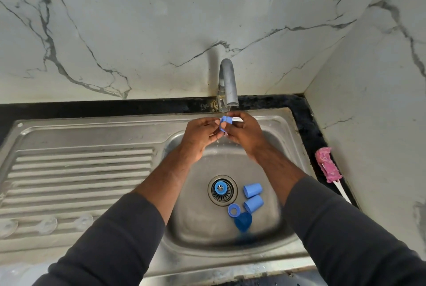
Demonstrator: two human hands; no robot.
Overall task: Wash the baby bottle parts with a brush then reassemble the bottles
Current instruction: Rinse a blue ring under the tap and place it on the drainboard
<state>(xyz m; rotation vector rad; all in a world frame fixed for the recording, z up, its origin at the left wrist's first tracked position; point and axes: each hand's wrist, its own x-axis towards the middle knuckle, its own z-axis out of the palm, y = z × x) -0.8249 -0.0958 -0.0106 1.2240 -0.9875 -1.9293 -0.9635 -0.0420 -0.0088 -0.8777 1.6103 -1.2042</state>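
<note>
Under the running tap (228, 82) my left hand (199, 133) and my right hand (244, 133) meet over the sink basin (200, 228). Between the fingertips of both hands sits a small blue bottle ring (223, 122), and water runs over it. My right hand also grips a thin white handle (237, 119) that points right. In the basin lie two blue caps (253, 190), (253, 203), another blue ring (233, 210), a darker blue piece (243, 221) and a blue part on the drain (220, 188).
A pink-headed bottle brush (326, 165) with a white handle lies on the black counter right of the sink. The ribbed drainboard (80, 177) on the left carries three clear round pieces (47, 224). Marble walls close in at the back and right.
</note>
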